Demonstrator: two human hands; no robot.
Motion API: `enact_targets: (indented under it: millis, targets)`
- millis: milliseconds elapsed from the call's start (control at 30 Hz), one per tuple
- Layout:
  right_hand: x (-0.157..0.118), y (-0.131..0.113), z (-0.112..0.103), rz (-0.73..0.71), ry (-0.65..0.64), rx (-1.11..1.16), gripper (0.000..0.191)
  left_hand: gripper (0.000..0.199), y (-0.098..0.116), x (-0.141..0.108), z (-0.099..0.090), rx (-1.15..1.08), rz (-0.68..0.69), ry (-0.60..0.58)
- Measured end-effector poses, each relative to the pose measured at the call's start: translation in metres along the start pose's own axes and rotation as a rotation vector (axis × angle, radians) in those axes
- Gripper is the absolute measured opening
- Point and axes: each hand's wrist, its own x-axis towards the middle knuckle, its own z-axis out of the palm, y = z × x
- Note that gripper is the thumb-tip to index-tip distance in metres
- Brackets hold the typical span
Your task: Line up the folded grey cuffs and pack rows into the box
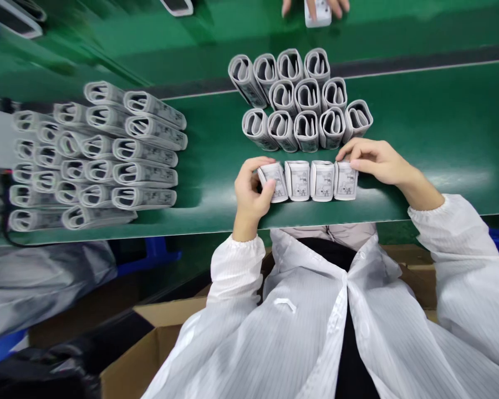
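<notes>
Before me several rolled grey blood pressure cuffs (300, 182) lie in a short row along the table's near edge, their printed drawings facing me. My left hand (253, 191) closes on the leftmost cuff (275, 183), thumb on its front and fingers over its top. At the other end, the fingers of my right hand (372, 159) grip the top of the rightmost cuff (346, 182). The cuffs between my hands are untouched. Just behind the row, more rolled cuffs (306, 126) stand in several rows with their coiled ends up.
On the left, a big stack of rolled cuffs (145, 147) covers the green table (432, 127). Across the dark gap, another person's hand (336, 5) touches a white device (317, 15). An open cardboard box (137, 360) stands below the table, left of my lap.
</notes>
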Motion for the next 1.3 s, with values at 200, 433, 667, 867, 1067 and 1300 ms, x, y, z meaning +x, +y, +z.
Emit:
enact_targets:
  millis: [200, 433, 667, 867, 1067, 1300]
  targets:
    - [0.013, -0.014, -0.017, -0.218, 0.099, 0.075, 0.042, 0.031, 0.01, -0.001, 0.0, 0.193, 0.128, 0.199]
    - [0.115, -0.025, -0.04, -0.347, 0.14, -0.728, 0.03, 0.023, 0.053, -0.045, 0.056, -0.005, -0.067, 0.489]
    - [0.117, 0.005, -0.068, -0.248, 0.029, -0.678, 0.074, 0.097, 0.08, -0.07, 0.092, -0.143, -0.36, 0.374]
    - [0.074, 0.047, -0.018, 0.032, 0.352, -0.119, 0.113, 0.119, 0.085, -0.046, 0.114, -0.185, -0.482, 0.398]
    - [0.11, 0.058, -0.004, 0.028, 0.526, -0.083, 0.106, 0.122, 0.066, -0.008, 0.125, -0.227, -0.535, 0.474]
    - [0.156, 0.059, -0.009, 0.055, 0.552, 0.053, 0.073, 0.112, 0.044, 0.018, 0.107, -0.354, -0.573, 0.506]
